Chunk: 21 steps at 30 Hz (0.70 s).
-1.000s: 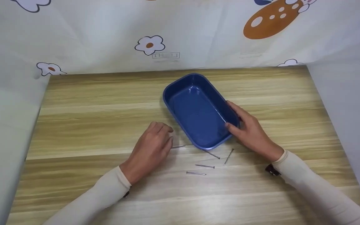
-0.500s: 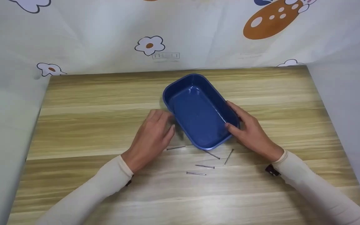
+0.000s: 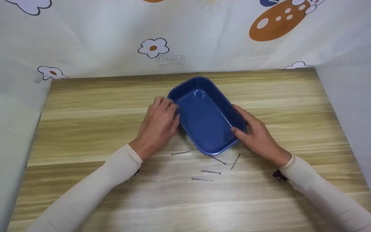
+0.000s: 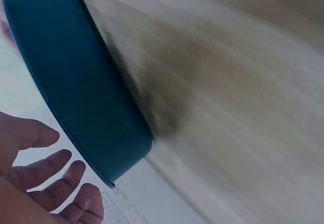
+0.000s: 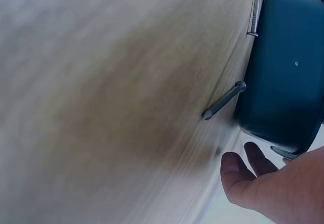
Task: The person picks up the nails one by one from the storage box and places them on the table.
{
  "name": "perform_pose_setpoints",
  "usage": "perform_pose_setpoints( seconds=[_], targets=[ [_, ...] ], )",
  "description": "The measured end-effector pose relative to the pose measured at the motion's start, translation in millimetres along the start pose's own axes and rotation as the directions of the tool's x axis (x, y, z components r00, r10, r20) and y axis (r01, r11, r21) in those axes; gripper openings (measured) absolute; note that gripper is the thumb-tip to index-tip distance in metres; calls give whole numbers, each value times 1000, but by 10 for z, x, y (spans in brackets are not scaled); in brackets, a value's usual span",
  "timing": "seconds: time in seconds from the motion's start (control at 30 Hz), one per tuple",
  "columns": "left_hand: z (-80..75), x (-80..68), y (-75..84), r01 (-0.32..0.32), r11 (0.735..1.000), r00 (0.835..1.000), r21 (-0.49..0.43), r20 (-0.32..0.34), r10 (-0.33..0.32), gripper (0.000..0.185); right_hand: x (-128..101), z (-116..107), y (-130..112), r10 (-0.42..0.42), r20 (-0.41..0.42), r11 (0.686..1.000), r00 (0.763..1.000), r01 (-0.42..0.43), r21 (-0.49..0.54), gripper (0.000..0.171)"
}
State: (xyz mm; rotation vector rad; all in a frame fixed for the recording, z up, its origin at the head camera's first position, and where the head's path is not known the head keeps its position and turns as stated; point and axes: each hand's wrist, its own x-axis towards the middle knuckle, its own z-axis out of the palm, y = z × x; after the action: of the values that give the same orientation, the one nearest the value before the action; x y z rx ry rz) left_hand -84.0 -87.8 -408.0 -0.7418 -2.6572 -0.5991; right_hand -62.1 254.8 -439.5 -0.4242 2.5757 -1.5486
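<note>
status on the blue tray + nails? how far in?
Early. Done: nothing shows inside the blue tray. In hand: the right hand grips the tray's near right rim, and the left hand is at its left wall; the left wrist view shows those fingers spread beside the wall, contact unclear. Left: all five nails lie loose on the table in front of the tray.

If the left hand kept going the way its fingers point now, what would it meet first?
Probably the blue tray: the left hand points at its near long wall, fingertips at or almost on the rim. Whether they touch is unclear.
</note>
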Motion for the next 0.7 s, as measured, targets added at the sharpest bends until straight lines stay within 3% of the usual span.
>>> perform_pose_setpoints(
  seconds=[0.33,0.7],
  targets=[
    [-23,259,-28,4,991,991,135,132,-22,20,2,2,7,-7,-5,1000,1000,7,-9,74],
    [49,436,13,10,979,986,205,161,-44,20,1,-7,6,5,-2,1000,1000,-5,-15,74]
  ],
)
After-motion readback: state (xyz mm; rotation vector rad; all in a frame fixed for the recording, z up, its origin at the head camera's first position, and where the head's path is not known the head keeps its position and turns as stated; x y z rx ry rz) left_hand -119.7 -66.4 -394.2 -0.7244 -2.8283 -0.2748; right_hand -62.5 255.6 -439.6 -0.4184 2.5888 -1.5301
